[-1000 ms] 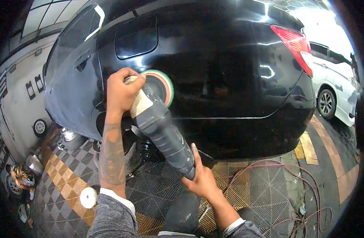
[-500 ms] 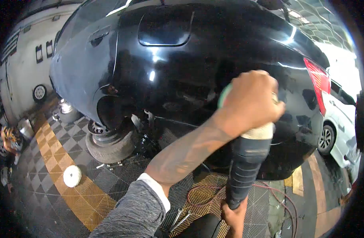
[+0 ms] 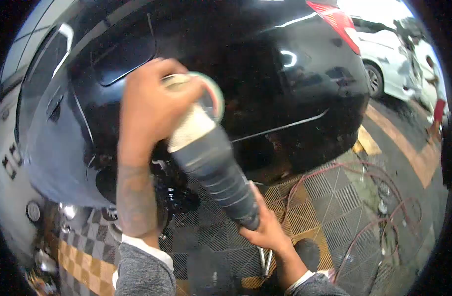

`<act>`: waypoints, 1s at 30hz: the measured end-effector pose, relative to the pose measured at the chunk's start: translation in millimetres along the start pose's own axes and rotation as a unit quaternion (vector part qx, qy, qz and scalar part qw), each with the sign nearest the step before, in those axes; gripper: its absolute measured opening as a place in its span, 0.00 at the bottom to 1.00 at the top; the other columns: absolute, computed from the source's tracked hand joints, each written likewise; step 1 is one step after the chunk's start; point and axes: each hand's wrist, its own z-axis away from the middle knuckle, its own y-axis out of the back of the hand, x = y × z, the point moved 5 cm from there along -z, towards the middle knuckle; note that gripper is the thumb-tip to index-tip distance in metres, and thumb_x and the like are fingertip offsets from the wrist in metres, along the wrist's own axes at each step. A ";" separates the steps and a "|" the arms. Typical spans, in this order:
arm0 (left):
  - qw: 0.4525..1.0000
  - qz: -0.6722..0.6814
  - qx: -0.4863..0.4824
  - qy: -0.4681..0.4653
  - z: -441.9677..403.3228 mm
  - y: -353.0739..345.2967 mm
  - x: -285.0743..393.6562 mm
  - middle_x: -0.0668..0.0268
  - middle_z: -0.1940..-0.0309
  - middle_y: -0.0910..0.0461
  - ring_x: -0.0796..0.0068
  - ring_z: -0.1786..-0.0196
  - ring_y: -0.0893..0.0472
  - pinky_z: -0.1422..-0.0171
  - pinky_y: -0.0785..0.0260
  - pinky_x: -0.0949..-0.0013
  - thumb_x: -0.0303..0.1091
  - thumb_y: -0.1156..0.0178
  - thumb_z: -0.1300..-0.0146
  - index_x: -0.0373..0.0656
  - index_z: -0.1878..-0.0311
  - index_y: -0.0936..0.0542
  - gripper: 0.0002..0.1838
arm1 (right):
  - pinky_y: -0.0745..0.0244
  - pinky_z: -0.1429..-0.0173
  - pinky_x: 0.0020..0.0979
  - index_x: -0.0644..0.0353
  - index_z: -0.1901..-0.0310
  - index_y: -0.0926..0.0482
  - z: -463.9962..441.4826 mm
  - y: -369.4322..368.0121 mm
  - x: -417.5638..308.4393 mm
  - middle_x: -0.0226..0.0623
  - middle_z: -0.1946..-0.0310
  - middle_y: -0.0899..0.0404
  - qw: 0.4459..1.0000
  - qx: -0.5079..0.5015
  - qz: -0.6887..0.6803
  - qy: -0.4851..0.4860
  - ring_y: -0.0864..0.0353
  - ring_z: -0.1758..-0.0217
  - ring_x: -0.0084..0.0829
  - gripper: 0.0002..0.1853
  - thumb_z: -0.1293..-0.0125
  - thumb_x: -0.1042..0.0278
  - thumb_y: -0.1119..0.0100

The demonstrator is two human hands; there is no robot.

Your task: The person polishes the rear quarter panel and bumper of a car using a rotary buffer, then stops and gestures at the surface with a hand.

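A polisher (image 3: pixel 218 170) with a black ribbed body and a pale, tape-like wrap near its head slants across the middle of the view. My left hand (image 3: pixel 154 101) is closed over its head end, somewhat blurred. My right hand (image 3: pixel 268 229) wraps round the rear end, lower right. The round pad (image 3: pixel 215 96), with a pale green edge, faces the glossy black car panel (image 3: pixel 255 64); whether it touches the paint I cannot tell. The fuel flap (image 3: pixel 122 54) lies up and left of the pad, the red tail light (image 3: pixel 334 22) up and right.
A dark red hose (image 3: pixel 354 241) loops over the tiled floor (image 3: pixel 314 202) at right. Wrenches (image 3: pixel 266 261) lie by a dark shoe (image 3: pixel 306 254). A white car (image 3: pixel 383 52) stands beyond, with a person (image 3: pixel 437 98) at the far right.
The view has swung right, so the car appears farther left and more hose shows. The polisher's rear end now angles to the lower right instead of straight down. Both hands still hold it.
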 end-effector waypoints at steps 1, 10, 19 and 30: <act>0.998 0.038 -0.008 0.053 4.4 8.9 -14.6 0.52 0.69 0.15 0.56 0.65 0.14 0.57 0.25 0.60 0.45 0.27 0.48 0.35 0.67 0.13 0.19 | 0.21 0.34 0.49 0.48 0.17 0.62 -3.9 -16.9 1.3 0.62 0.37 0.22 1.000 -0.009 -0.018 0.001 0.19 0.41 0.64 0.62 0.49 0.71 0.31; 0.992 0.064 -0.021 0.109 45.5 81.0 -105.4 0.67 0.74 0.19 0.82 0.69 0.23 0.62 0.31 0.72 0.40 0.29 0.39 0.35 0.66 0.17 0.15 | 0.18 0.48 0.54 0.51 0.17 0.64 -30.2 -118.6 -23.9 0.63 0.52 0.17 0.998 -0.026 -0.030 0.052 0.15 0.56 0.65 0.62 0.47 0.69 0.30; 0.992 0.034 -0.005 0.118 70.8 87.7 -108.1 0.70 0.76 0.22 0.83 0.70 0.25 0.64 0.33 0.73 0.39 0.30 0.38 0.35 0.67 0.18 0.14 | 0.17 0.45 0.48 0.55 0.17 0.60 -26.6 -137.6 -12.3 0.60 0.46 0.17 0.994 -0.098 -0.038 -0.023 0.14 0.55 0.62 0.61 0.50 0.71 0.32; 0.971 -0.004 -0.145 -0.188 -0.6 -7.6 4.1 0.58 0.75 0.18 0.69 0.71 0.18 0.62 0.27 0.63 0.48 0.37 0.31 0.35 0.62 0.16 0.21 | 0.24 0.31 0.44 0.52 0.17 0.53 11.4 -53.8 19.9 0.57 0.38 0.20 0.992 0.088 -0.088 0.028 0.17 0.37 0.55 0.59 0.54 0.72 0.33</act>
